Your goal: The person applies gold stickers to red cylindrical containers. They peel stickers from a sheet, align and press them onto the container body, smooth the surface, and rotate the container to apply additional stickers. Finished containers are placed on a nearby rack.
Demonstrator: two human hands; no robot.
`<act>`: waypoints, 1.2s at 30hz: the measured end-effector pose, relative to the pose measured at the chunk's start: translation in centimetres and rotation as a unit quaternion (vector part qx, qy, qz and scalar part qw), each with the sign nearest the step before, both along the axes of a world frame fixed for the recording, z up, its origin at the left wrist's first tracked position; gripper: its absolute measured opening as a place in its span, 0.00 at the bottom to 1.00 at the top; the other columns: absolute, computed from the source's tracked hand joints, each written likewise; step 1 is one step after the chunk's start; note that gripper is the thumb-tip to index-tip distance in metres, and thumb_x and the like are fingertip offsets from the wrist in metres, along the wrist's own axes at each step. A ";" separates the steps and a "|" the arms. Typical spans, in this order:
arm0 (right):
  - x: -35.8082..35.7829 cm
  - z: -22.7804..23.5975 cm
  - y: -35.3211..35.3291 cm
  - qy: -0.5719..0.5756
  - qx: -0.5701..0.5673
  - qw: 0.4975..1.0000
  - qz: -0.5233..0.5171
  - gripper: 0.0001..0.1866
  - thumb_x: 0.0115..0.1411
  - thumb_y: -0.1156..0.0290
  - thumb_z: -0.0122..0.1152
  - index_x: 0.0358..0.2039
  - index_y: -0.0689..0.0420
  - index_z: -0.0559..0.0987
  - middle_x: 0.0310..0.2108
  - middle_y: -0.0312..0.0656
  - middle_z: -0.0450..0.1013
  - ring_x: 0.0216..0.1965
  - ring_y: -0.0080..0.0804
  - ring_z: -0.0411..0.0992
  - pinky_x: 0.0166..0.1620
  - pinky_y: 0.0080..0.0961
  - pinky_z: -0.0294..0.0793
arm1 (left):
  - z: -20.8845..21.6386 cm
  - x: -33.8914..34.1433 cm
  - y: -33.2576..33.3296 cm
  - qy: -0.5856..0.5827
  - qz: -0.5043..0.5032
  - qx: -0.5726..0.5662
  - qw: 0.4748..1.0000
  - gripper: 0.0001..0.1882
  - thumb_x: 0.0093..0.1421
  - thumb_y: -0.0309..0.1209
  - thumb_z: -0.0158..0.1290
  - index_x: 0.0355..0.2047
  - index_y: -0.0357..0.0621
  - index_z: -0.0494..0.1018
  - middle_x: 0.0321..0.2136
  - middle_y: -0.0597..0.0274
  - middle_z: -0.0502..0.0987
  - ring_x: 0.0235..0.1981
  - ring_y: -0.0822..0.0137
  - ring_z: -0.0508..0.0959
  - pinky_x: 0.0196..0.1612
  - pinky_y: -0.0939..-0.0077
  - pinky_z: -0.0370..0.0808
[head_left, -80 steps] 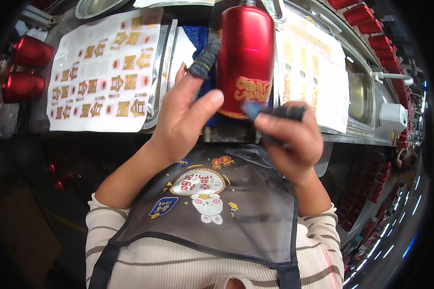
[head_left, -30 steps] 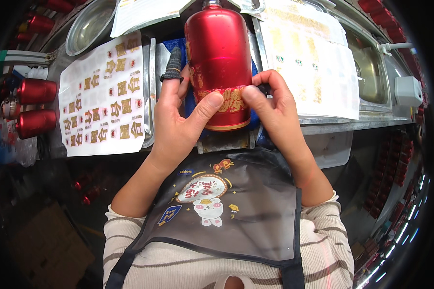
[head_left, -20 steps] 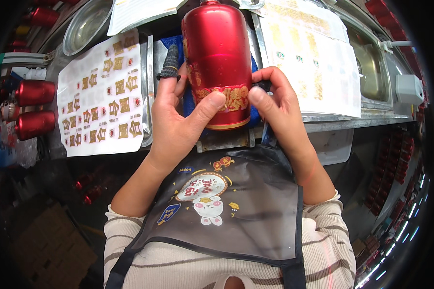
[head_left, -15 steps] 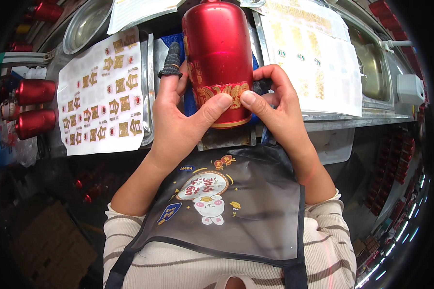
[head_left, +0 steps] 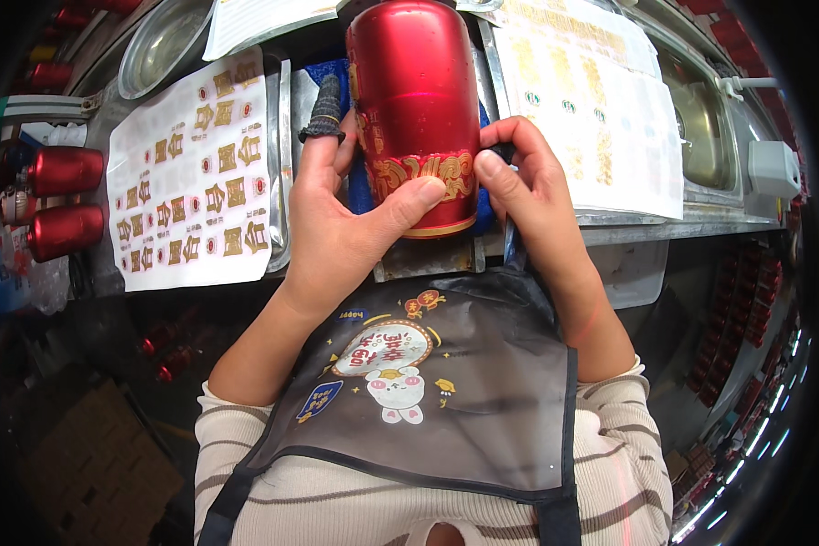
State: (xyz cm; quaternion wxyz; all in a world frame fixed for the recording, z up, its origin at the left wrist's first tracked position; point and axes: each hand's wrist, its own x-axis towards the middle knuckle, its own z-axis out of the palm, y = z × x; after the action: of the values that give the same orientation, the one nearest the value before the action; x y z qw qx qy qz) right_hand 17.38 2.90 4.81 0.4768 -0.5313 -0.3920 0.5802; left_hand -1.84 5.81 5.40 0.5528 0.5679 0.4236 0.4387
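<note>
A glossy red bottle [head_left: 414, 91] lies with its base toward me, a gold patterned band [head_left: 455, 177] running round it near that end. My left hand [head_left: 341, 214] grips its left side, thumb pressed on the band; a dark knitted cover [head_left: 323, 109] sheathes one finger. My right hand [head_left: 541, 187] is closed at the bottle's right side, index fingertip against it and thumb bent at the band's edge. Something dark shows between that thumb and index finger; I cannot make out what. Under the bottle is blue cloth [head_left: 362, 191]. The right hand's other fingers are mostly hidden.
Sheets of gold decals lie on both sides, a left sheet [head_left: 187, 237] and a right sheet [head_left: 642, 182]. A metal bowl [head_left: 159, 55] stands at the far left, a basin of liquid [head_left: 705, 127] at the right. More red bottles [head_left: 64, 232] are at the left edge.
My right thumb has come off the gold band and moved right to the bottle's edge. The band has turned slightly, and the left thumb has slid a little right.
</note>
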 end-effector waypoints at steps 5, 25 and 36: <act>-0.1 -0.6 -0.2 -0.043 0.027 0.999 0.004 0.21 0.59 0.64 0.68 0.46 0.62 0.70 0.38 0.37 0.71 0.25 0.10 0.66 0.28 0.09 0.65 | 0.5 0.0 -0.1 0.004 -0.002 -0.003 1.000 0.37 0.52 0.31 0.68 0.56 0.27 0.61 0.51 0.47 0.72 0.53 0.66 0.73 0.56 0.72 0.70; -3.6 3.5 -0.6 -0.389 0.314 0.862 -0.083 0.12 0.54 0.78 0.65 0.38 0.63 0.75 0.33 0.46 0.75 0.32 0.33 0.75 0.35 0.26 0.75 | -2.4 -1.4 -1.3 0.306 0.041 0.311 0.899 0.57 0.43 0.42 0.71 0.67 0.32 0.52 0.63 0.46 0.63 0.63 0.51 0.67 0.68 0.38 0.34; -2.3 1.3 -2.1 -0.152 0.168 0.962 -0.154 0.11 0.59 0.76 0.66 0.39 0.62 0.73 0.33 0.36 0.73 0.33 0.16 0.71 0.36 0.16 0.73 | -2.1 -2.1 -0.7 0.313 -0.030 0.227 0.922 0.53 0.47 0.40 0.69 0.66 0.32 0.53 0.63 0.46 0.64 0.70 0.49 0.55 0.68 0.41 0.31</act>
State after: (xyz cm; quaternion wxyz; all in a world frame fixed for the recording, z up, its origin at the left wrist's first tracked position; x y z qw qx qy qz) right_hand 15.06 0.76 6.10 0.5775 -0.5800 -0.4648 0.3377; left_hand -3.98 5.06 3.33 0.2610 0.7991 0.4468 0.3061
